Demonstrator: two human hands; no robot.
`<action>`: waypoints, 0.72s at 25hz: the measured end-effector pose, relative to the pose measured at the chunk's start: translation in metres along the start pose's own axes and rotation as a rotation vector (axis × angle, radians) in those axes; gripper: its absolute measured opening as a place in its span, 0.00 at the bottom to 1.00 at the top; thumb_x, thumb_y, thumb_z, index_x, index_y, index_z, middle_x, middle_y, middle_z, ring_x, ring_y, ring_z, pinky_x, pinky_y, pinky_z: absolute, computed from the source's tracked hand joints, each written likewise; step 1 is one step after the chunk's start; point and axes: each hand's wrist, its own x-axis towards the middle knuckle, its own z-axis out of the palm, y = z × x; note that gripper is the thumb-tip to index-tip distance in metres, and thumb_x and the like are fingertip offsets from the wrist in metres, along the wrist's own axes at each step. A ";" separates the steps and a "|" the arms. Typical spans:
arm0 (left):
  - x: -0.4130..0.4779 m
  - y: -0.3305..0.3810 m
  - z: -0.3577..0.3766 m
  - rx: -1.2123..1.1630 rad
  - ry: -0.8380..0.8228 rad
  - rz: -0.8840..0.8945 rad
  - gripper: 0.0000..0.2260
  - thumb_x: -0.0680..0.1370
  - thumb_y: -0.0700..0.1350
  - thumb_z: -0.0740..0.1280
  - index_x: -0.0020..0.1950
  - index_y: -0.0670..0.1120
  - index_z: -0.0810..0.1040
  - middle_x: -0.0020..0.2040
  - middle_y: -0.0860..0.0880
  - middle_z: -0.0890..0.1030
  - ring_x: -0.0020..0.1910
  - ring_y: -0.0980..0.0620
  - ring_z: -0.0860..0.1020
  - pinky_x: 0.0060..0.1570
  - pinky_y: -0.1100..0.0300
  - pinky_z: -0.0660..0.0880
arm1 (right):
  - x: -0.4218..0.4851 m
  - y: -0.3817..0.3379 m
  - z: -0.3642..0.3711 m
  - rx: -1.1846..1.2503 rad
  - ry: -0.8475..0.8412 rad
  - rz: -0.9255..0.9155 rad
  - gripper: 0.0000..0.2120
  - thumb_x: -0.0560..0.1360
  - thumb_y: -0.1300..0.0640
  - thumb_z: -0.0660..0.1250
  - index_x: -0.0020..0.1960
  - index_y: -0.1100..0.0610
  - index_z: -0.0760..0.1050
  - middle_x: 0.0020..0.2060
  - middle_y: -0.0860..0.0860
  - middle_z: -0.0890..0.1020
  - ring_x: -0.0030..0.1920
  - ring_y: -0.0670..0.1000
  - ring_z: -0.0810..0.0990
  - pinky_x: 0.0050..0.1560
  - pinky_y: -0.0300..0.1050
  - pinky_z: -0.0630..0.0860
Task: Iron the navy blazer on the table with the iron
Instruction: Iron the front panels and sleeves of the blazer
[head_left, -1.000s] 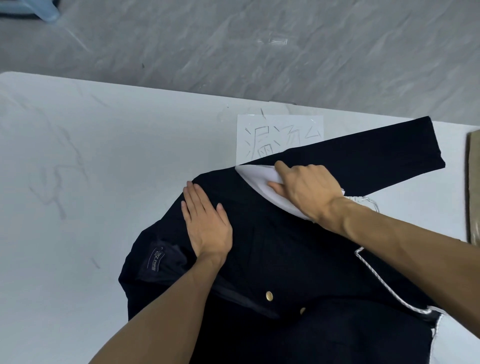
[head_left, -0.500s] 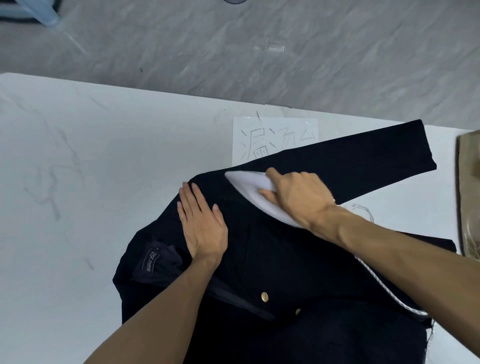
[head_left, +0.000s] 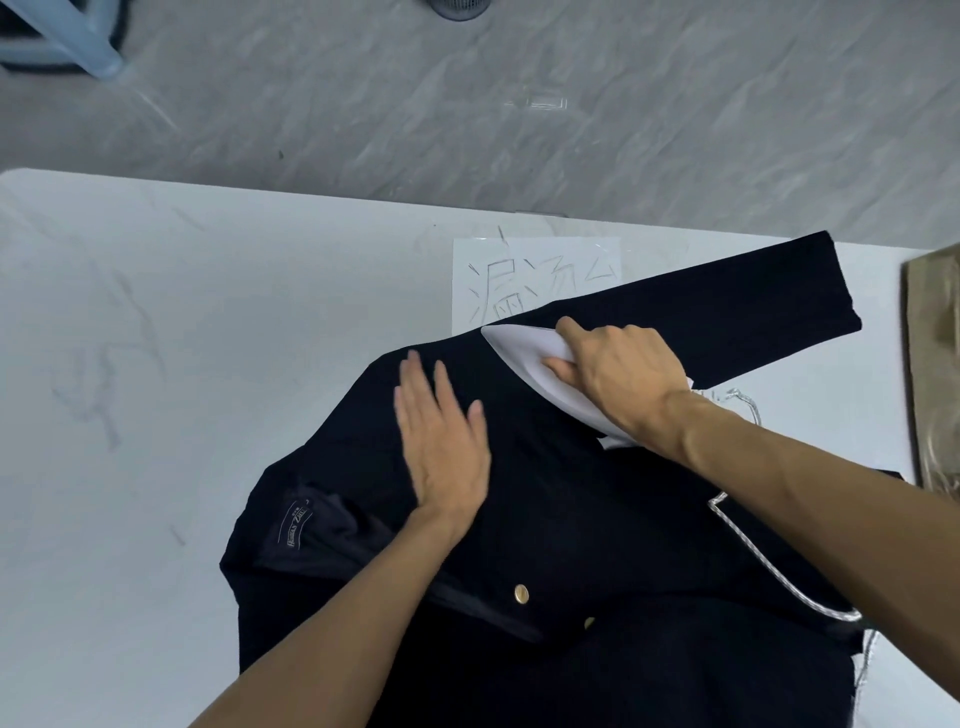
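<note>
**On a white table (head_left: 156, 364), a navy blazer (head_left: 571, 519) meets the iron (head_left: 524, 358)**

A white, faintly veined table stands on a grey stone-patterned floor (head_left: 519, 130), seen from a camera worn on a person's head. The navy blazer lies spread over the near right part of the table. Its body runs off the bottom of the frame, and one sleeve (head_left: 727, 312) stretches up and to the right towards the far edge.

The person's right hand (head_left: 618, 374) grips the top of the white iron, fingers curled round it and thumb along its far side. The iron sits on the cloth where the sleeve joins the body, its pointed nose aimed to the upper left.

The left hand (head_left: 447, 452) lies flat on the blazer just left of the iron, palm down and fingers straight. It is slightly blurred and holds nothing.

A silver braided cord (head_left: 769, 566) trails from behind the iron across the blazer towards the right edge of the table, passing under the right forearm. A gold button (head_left: 521, 593) shows on the front panel near the left forearm. A stitched label (head_left: 298, 522) sits on the exposed lining at the garment's left side.

A sheet of paper (head_left: 519, 260) with handwritten characters lies on the table beyond the iron, partly covered by the sleeve. A tan object (head_left: 935, 364), cut off by the frame, rests at the table's right edge. Pale blue furniture legs (head_left: 62, 36) stand on the floor at top left.
</note>
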 end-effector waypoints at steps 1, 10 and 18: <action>0.001 0.016 0.003 -0.015 -0.037 -0.041 0.27 0.84 0.49 0.55 0.78 0.36 0.57 0.80 0.36 0.53 0.80 0.41 0.51 0.79 0.48 0.48 | 0.000 0.000 -0.001 0.002 -0.003 0.002 0.16 0.81 0.41 0.51 0.51 0.54 0.65 0.26 0.48 0.63 0.23 0.52 0.59 0.29 0.47 0.58; 0.001 0.025 0.025 0.072 -0.050 -0.087 0.29 0.83 0.52 0.50 0.79 0.37 0.52 0.80 0.37 0.50 0.80 0.42 0.48 0.79 0.47 0.46 | 0.005 -0.028 -0.006 0.057 0.013 -0.040 0.17 0.81 0.42 0.51 0.55 0.54 0.67 0.28 0.49 0.72 0.24 0.53 0.61 0.28 0.47 0.55; 0.002 0.025 0.026 0.072 -0.064 -0.094 0.29 0.83 0.51 0.52 0.79 0.36 0.53 0.80 0.37 0.51 0.80 0.41 0.48 0.79 0.47 0.46 | -0.003 0.001 -0.002 0.043 0.037 0.070 0.13 0.82 0.44 0.53 0.46 0.52 0.58 0.23 0.47 0.61 0.21 0.50 0.58 0.25 0.45 0.49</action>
